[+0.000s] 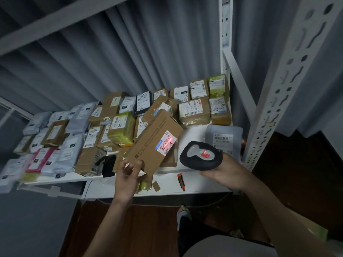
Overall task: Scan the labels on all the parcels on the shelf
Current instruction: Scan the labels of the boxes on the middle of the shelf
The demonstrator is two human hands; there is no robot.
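My left hand (130, 173) grips the near end of a long brown cardboard parcel (148, 143), tilted up above the shelf's front. Its white label (167, 142) faces me and glows red where the scan beam falls on the barcode. My right hand (224, 171) holds a black and grey barcode scanner (201, 155), its head pointing toward that label from the right. Many other parcels (194, 110), brown boxes and grey or white mailer bags, cover the white shelf (194, 184) behind.
A grey bag parcel (223, 139) lies at the shelf's right end, beside the perforated white upright (274, 101). An orange and black cutter (181, 181) lies on the shelf's front lip. A black object (108, 165) sits left of my left hand. A sandalled foot (183, 216) stands on the wooden floor.
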